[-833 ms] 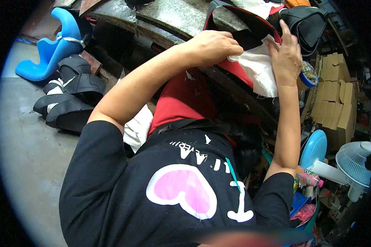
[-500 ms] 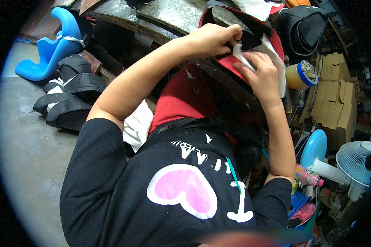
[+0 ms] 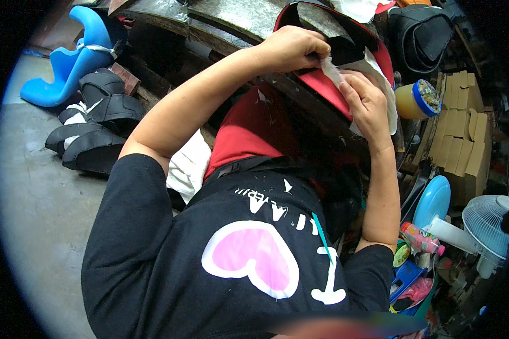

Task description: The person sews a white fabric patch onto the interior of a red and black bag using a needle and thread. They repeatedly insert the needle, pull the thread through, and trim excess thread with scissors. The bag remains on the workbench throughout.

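My left hand [image 3: 300, 48] pinches the upper end of a narrow white cloth-like strip [image 3: 331, 70]. The lower end is gripped by the thumb and fingers of my right hand [image 3: 369, 101], so the strip runs short between the two. Both hands are over a curved red and black piece [image 3: 321, 89] at the bench edge; its exact kind cannot be made out. A loose white cloth layer [image 3: 383, 73] hangs along the right side of this piece, partly behind my right hand.
Right of the hands stands a yellowish jar with a blue rim [image 3: 414, 100], near cardboard boxes [image 3: 458, 138] and a fan [image 3: 487, 229]. Black padded pieces [image 3: 116, 110] and a blue foot-shaped form [image 3: 68, 68] are at left. A grey slab [image 3: 226, 22] tops the bench.
The right hand has shifted slightly down and right, and the white strip now looks straighter between the hands. The left hand keeps its pinch almost in place.
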Available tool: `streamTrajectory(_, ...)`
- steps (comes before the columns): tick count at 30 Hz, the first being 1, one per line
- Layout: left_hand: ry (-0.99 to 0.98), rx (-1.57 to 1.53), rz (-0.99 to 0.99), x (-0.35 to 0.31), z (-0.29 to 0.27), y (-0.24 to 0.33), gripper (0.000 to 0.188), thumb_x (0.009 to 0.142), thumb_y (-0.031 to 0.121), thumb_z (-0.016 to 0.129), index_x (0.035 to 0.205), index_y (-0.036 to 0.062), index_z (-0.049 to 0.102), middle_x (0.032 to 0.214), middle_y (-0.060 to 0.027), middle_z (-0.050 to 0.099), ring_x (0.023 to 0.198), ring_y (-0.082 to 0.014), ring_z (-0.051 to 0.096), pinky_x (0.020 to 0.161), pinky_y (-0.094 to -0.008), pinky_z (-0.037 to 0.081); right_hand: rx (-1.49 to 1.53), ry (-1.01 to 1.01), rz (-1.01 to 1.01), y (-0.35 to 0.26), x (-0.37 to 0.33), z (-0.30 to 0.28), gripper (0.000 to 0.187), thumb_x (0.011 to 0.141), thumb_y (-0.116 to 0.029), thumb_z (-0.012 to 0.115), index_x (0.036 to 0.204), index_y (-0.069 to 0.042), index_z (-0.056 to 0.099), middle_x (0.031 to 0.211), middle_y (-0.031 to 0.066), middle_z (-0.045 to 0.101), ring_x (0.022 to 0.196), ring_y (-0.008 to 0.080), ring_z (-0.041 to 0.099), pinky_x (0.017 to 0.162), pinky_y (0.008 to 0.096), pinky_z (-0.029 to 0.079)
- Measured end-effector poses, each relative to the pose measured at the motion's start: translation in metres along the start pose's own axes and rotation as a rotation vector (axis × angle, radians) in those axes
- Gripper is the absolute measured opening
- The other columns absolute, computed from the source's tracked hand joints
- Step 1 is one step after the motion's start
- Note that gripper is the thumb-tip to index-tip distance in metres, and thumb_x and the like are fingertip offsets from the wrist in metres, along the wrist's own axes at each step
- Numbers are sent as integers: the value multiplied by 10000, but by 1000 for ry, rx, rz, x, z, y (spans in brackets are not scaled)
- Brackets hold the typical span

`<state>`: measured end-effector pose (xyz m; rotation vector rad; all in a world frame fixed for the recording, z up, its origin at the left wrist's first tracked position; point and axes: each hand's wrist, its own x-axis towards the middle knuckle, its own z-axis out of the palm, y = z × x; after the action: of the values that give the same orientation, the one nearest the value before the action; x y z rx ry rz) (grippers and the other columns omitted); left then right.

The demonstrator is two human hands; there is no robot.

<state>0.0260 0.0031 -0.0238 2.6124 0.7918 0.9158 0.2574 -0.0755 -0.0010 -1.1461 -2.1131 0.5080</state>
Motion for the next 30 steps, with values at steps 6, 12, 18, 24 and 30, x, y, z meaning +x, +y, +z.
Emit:
streamTrajectory(6,139,-19,172,-15,5,1,119,792,128,731,847,96,631,877,-50,620,876,-297,656,772,-408,534,-146,-21,39,-12,-2,3,386,864,-403,730,1073,-79,730,1019,102,717,939,267,691,842,371,531)
streamTrajectory(12,-25,-101,83,-15,-7,1,142,786,57,730,898,59,643,942,-78,664,927,-304,649,829,-396,529,-378,-66,-81,-22,-1,9,541,824,-483,730,1240,-139,697,1089,99,633,1008,308,625,877,420,507)
streamTrajectory(18,65,76,-28,-21,-21,18,253,819,103,712,1037,52,593,968,-98,636,985,-311,623,861,-403,514,-454,-60,-225,-15,-4,12,412,835,-449,728,1185,-231,734,1119,77,625,1013,308,601,898,424,495)
streamTrajectory(24,-85,183,-80,-20,-23,27,307,822,359,736,917,73,684,929,-96,649,969,-308,635,857,-410,523,-337,-66,-195,-7,-7,14,329,888,-353,701,1198,-252,739,1187,95,621,1041,306,598,916,423,497)
streamTrajectory(30,-129,110,-255,-13,-24,29,336,815,416,704,819,82,737,894,-119,671,927,-334,655,849,-435,532,-254,-127,-137,-7,-10,9,346,870,-315,718,1198,-211,749,1237,148,610,1145,319,595,967,404,482)
